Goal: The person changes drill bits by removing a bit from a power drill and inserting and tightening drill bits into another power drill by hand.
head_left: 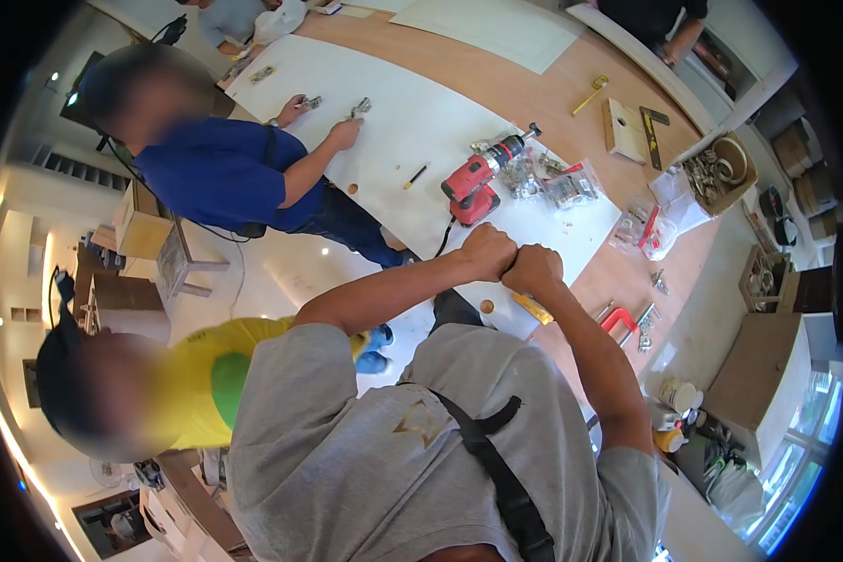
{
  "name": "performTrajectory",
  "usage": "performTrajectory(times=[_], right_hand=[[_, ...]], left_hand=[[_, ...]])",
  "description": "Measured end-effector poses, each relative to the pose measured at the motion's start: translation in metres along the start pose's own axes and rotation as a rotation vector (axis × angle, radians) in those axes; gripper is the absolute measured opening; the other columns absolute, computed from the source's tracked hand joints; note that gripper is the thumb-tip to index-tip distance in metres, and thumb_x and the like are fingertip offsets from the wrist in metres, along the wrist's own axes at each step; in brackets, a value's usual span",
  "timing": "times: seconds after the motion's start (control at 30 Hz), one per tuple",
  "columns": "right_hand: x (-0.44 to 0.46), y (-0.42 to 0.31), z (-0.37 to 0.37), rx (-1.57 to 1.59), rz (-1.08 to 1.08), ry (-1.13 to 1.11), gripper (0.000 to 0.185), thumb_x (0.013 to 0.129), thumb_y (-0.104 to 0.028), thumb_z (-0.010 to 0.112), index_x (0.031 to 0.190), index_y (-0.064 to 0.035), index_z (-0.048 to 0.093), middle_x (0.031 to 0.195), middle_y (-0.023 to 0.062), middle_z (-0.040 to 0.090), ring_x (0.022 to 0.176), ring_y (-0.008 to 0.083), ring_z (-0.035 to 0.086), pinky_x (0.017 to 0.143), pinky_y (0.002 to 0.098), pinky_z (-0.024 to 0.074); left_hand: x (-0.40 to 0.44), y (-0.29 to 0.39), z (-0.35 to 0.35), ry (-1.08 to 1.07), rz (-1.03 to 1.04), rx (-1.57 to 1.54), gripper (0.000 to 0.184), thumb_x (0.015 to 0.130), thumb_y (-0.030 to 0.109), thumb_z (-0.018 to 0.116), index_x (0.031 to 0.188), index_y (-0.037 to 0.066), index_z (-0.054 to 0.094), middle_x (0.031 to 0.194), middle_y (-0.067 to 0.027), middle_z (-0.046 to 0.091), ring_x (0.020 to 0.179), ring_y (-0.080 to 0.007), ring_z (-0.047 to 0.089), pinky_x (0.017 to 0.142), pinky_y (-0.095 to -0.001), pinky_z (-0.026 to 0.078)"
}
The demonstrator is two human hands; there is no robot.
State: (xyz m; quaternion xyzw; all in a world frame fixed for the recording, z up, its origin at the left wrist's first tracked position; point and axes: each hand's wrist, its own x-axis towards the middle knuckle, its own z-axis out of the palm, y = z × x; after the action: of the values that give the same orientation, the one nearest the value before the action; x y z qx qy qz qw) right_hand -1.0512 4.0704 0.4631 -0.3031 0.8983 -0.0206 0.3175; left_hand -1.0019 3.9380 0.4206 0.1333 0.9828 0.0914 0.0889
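My left hand [489, 251] and my right hand [536, 272] are both closed and meet knuckle to knuckle over the near edge of a white panel [393, 150]. A small dark bit shows between them, but I cannot make out what they hold. Just beyond my left hand stands a red cordless drill [482, 173] on the panel. Past my hands lie plastic bags of metal hardware [571, 187]. Below my right hand is a yellow-handled tool [532, 307], partly hidden. A round hole [486, 306] shows in the panel nearby.
A person in blue [215, 178] handles metal hinges at the panel's left side; another in yellow [225, 375] stands at my left. A red clamp [620, 323], a square [652, 136], a tape measure [591, 95] and a hardware box [712, 178] are on the right. A marker [415, 176] lies mid-panel.
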Motion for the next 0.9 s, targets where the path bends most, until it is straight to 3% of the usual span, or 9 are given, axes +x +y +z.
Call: performTrajectory(times=[0.13,0.33,0.4,0.53,0.63,0.67,0.77,0.9], right_hand=[[0.005,0.000,0.009,-0.048,-0.038,0.027,0.033,0.073,-0.031,0.067,0.093,-0.0062,0.076,0.095,0.0139,0.075,0.091,0.0272,0.073,0.084,0.0357,0.0542],[0.005,0.000,0.009,-0.052,-0.070,0.048,0.033,0.072,-0.032,0.068,0.091,-0.0050,0.076,0.092,0.0153,0.075,0.089,0.0282,0.073,0.082,0.0368,0.0558],[0.004,-0.002,0.010,-0.053,-0.071,0.021,0.034,0.075,-0.034,0.069,0.093,-0.0064,0.075,0.094,0.0131,0.075,0.091,0.0267,0.073,0.086,0.0374,0.0530],[-0.005,-0.005,0.030,-0.225,-0.169,0.283,0.025,0.078,-0.029,0.073,0.093,-0.0090,0.071,0.090,0.0091,0.074,0.088,0.0257,0.073,0.086,0.0401,0.0511],[-0.006,-0.004,0.050,-0.289,-0.173,0.472,0.022,0.078,-0.026,0.076,0.091,-0.0108,0.068,0.087,0.0067,0.072,0.085,0.0243,0.072,0.085,0.0409,0.0495],[-0.010,-0.005,0.052,-0.264,-0.166,0.484,0.023,0.077,-0.026,0.077,0.091,-0.0110,0.067,0.086,0.0062,0.071,0.084,0.0237,0.072,0.085,0.0409,0.0491],[-0.007,-0.005,0.058,-0.198,-0.168,0.423,0.026,0.074,-0.029,0.079,0.090,-0.0122,0.068,0.087,0.0051,0.072,0.086,0.0219,0.072,0.085,0.0407,0.0485],[-0.013,-0.010,0.044,-0.178,-0.165,0.277,0.026,0.072,-0.033,0.081,0.089,-0.0151,0.071,0.088,0.0028,0.072,0.087,0.0199,0.072,0.084,0.0397,0.0492]], left_hand=[[-0.003,0.002,-0.011,-0.085,-0.062,-0.059,0.018,0.061,0.020,0.073,0.070,0.005,0.073,0.076,-0.0192,0.071,0.075,-0.0369,0.070,0.065,-0.0451,0.056],[0.001,-0.001,-0.016,-0.193,-0.092,-0.102,0.018,0.063,0.020,0.073,0.074,0.006,0.075,0.080,-0.0159,0.073,0.076,-0.0344,0.071,0.065,-0.0444,0.055],[0.005,-0.004,-0.023,-0.399,-0.108,-0.141,0.023,0.062,0.022,0.076,0.078,0.006,0.076,0.082,-0.0147,0.073,0.077,-0.0321,0.070,0.065,-0.0433,0.055],[0.015,-0.016,-0.007,-0.614,-0.097,-0.304,0.035,0.058,0.026,0.084,0.089,0.009,0.079,0.087,-0.0114,0.074,0.079,-0.0264,0.069,0.066,-0.0406,0.054],[0.013,-0.026,0.022,-0.567,-0.040,-0.561,0.040,0.059,0.026,0.087,0.093,0.007,0.079,0.085,-0.0112,0.073,0.079,-0.0249,0.068,0.065,-0.0379,0.053],[0.013,-0.028,0.034,-0.585,-0.076,-0.676,0.028,0.063,0.025,0.088,0.082,0.009,0.076,0.074,-0.0038,0.067,0.068,-0.0178,0.063,0.060,-0.0324,0.050],[0.020,-0.036,0.026,-0.962,-0.229,-0.886,0.024,0.064,0.025,0.089,0.074,0.012,0.071,0.071,0.0002,0.065,0.061,-0.0136,0.060,0.062,-0.0312,0.051],[0.023,-0.033,0.024,-1.155,-0.282,-0.940,0.025,0.068,0.027,0.088,0.072,0.018,0.065,0.064,0.0066,0.054,0.054,-0.0076,0.050,0.060,-0.0286,0.049]])
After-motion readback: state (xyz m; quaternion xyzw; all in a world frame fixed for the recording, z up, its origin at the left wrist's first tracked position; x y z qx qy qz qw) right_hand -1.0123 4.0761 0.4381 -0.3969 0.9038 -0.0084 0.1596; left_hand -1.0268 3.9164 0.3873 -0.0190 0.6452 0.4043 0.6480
